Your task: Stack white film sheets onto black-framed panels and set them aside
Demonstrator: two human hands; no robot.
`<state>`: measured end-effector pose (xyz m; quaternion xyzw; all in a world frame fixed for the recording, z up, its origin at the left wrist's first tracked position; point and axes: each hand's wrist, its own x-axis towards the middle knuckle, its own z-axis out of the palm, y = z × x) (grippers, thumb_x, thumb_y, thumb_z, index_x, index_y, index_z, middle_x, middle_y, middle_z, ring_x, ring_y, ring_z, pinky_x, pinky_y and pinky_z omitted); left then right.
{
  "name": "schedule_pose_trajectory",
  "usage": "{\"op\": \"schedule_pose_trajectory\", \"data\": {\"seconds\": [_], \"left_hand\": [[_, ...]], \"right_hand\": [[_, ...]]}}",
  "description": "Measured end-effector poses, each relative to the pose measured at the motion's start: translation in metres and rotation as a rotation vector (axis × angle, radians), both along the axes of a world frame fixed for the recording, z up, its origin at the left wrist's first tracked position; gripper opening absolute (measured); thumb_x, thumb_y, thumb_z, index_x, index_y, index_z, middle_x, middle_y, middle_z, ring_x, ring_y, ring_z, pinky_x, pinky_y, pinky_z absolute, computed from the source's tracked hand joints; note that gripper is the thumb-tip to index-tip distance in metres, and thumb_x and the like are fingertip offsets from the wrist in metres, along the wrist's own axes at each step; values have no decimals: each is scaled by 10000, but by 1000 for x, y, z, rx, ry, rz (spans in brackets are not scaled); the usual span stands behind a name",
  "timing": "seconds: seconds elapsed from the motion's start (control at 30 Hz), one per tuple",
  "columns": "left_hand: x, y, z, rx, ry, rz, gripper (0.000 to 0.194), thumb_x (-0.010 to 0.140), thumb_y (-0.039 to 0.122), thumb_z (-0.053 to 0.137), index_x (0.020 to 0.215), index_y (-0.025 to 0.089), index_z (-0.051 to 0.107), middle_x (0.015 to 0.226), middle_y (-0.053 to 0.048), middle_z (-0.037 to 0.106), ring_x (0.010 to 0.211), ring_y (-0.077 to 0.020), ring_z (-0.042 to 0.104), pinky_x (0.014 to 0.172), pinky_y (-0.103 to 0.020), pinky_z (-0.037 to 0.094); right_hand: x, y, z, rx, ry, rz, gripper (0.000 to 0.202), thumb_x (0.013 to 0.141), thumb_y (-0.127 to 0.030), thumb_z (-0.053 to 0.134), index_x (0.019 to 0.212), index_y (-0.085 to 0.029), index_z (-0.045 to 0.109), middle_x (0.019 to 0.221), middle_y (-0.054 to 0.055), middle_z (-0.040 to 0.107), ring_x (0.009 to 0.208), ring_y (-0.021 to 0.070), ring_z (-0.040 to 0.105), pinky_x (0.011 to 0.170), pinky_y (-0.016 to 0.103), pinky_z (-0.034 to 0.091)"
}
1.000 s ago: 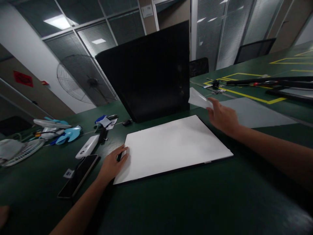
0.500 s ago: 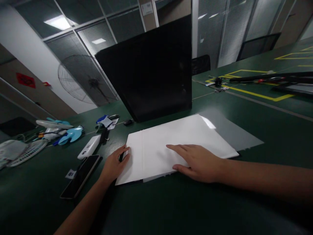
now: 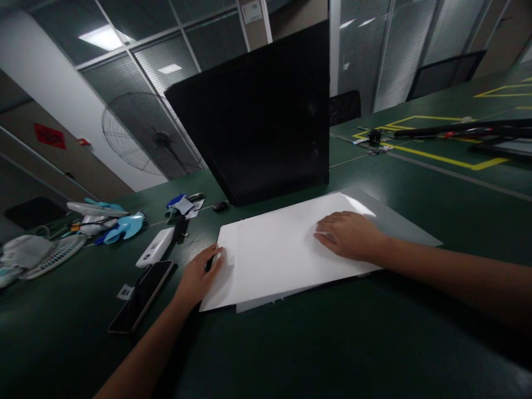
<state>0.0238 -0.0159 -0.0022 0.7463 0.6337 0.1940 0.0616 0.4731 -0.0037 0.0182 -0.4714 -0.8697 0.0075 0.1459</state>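
Note:
A white sheet (image 3: 282, 238) lies flat on the table over something with a dark edge. On it is a clear plastic film (image 3: 409, 224), jutting out past its right side and along the front. My left hand (image 3: 199, 277) rests at the sheet's left edge, index finger and thumb apart and touching it; the other fingers are partly hidden. On the sheet's right half sits my right hand (image 3: 351, 235), its fingers bent and drawn together against the surface. Whatever is under those fingertips is hidden.
A big black panel (image 3: 257, 122) stands behind the sheet. To the left lie a phone (image 3: 141, 299), a white device (image 3: 155, 247), a small black object (image 3: 220, 206) and blue fan blades (image 3: 124, 228). Yellow tape (image 3: 436, 156) and black rods (image 3: 457, 130) lie at the far right.
My right hand has moved back and right over the sheet, and its stretched fingers have curled. The clear film has slid slightly left. My left hand stays at the edge.

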Motion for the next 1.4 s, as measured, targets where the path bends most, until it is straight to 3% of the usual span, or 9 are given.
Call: {"op": "schedule_pose_trajectory", "data": {"seconds": [0.13,0.33,0.5,0.63,0.87,1.07,1.4], "left_hand": [[-1,-1,0,-14,-27,-39,610,958,647,500,1352,221,687,1528,-130,578,1422,-326,543,1221,-535,387],[2,-4,2,-91,-13,-59,683,918,664,588,1451,238,609,1579,-146,459,1468,-371,462,1210,-569,385],[-1,-2,0,-60,-13,-95,625,949,591,549,1447,218,602,1545,-151,482,1449,-354,482,1206,-556,397],[-4,-1,-2,-44,-29,-106,561,961,486,498,1434,207,618,1534,-152,504,1435,-336,503,1226,-551,374],[-3,1,0,-34,-3,-58,542,913,377,470,1379,209,691,1543,-122,555,1417,-314,548,1191,-512,438],[3,-1,5,-18,45,32,535,932,505,494,1308,223,749,1521,-83,616,1354,-325,619,1074,-474,553],[0,2,1,-3,73,88,482,929,536,534,1225,260,796,1495,-23,627,1272,-329,685,1142,-497,510]], "right_hand": [[-15,-15,-3,-84,-16,-27,745,1046,-642,330,1561,-137,517,1498,196,560,1352,371,572,1103,585,481],[-24,-26,-7,-243,80,100,935,1018,-749,293,1660,-70,308,1663,203,299,1537,341,346,1255,542,333],[-28,-34,-1,-337,117,201,911,1012,-758,336,1656,-115,339,1681,164,285,1566,345,277,1293,566,240],[-28,-37,4,-388,144,276,879,1014,-736,384,1662,-145,333,1694,136,259,1570,345,267,1294,566,242],[-27,-42,1,-324,100,390,855,976,-724,506,1628,-179,416,1701,129,232,1579,341,243,1310,558,182],[-30,-44,-6,-236,64,409,837,976,-701,527,1613,-165,446,1684,162,265,1565,360,273,1303,573,183],[-28,-40,-9,-266,54,518,818,1041,-630,446,1680,-155,257,1708,168,143,1600,353,132,1306,597,111]]}}
